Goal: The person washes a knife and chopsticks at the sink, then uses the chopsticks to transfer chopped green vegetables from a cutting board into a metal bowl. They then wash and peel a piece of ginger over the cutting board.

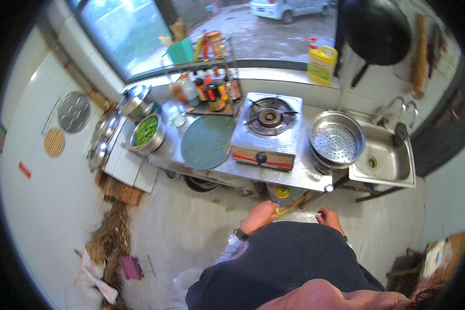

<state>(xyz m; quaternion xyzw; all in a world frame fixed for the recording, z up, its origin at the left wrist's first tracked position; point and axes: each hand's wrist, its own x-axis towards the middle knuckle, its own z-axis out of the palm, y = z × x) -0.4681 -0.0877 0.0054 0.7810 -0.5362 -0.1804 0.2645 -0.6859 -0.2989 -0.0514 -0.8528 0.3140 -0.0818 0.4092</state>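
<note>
My left hand [260,216] is closed around a blue-tipped fitting at the end of a yellow gas hose [290,207], just in front of the counter's edge. Behind it, under the counter, stands a gas cylinder with a yellow round part [282,191]. My right hand [329,218] hangs to the right with its fingers curled; no object shows in it. Above on the steel counter is a single-burner gas stove [267,131], its burner without a flame that I can see. A steel steamer pot with a perforated tray [337,139] sits right of the stove.
A round green cutting board [208,142], a steel bowl of chopped greens [147,133] and a rack of bottles [214,95] stand left of the stove. The sink [383,155] is at the right. Brushwood [112,236] and a purple dustpan [131,267] lie on the floor at left.
</note>
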